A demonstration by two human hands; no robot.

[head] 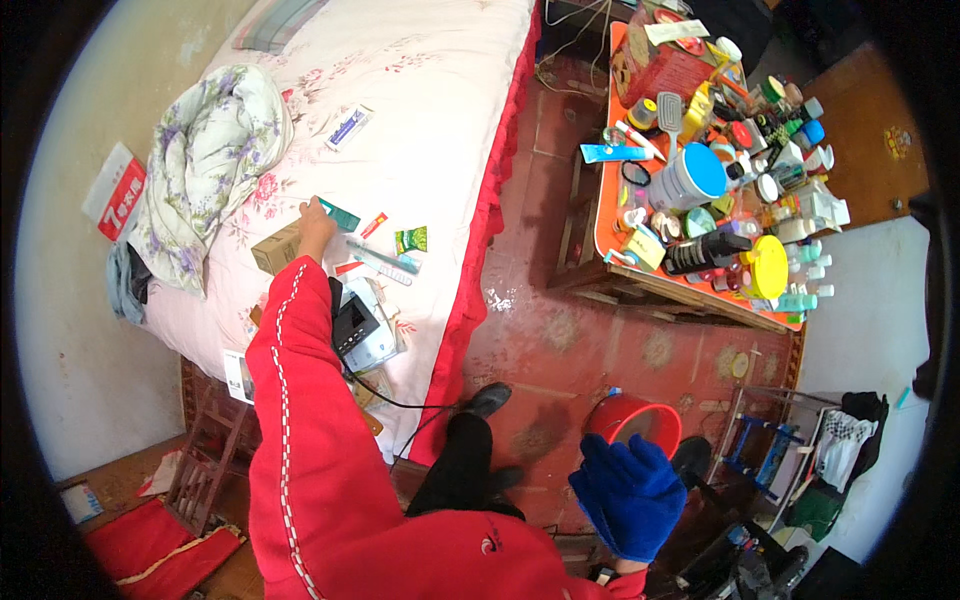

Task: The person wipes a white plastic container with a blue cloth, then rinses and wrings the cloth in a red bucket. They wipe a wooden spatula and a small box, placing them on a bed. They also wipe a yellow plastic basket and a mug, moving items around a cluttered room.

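My left hand (316, 226), bare, reaches over the bed with its fingers on one end of a small dark green box (339, 214). A brown cardboard box (276, 249) lies just beside that hand. To the right of them are a red-and-yellow packet (373, 225), a green packet (411, 239) and a toothbrush in clear packaging (394, 274). A blue-and-white box (349, 128) lies farther up the bed. My right hand (630, 495) wears a blue fabric glove, its fingers extended and somewhat apart, in front of a red bucket (664, 424); nothing shows in it.
A screen device (354, 322) with a black cable lies on the bed near my left sleeve. A bunched floral quilt (217, 150) sits by the wall. Bottles and tubs crowd an orange-topped table (611, 225) at the right. A metal rack (784, 442) stands at lower right.
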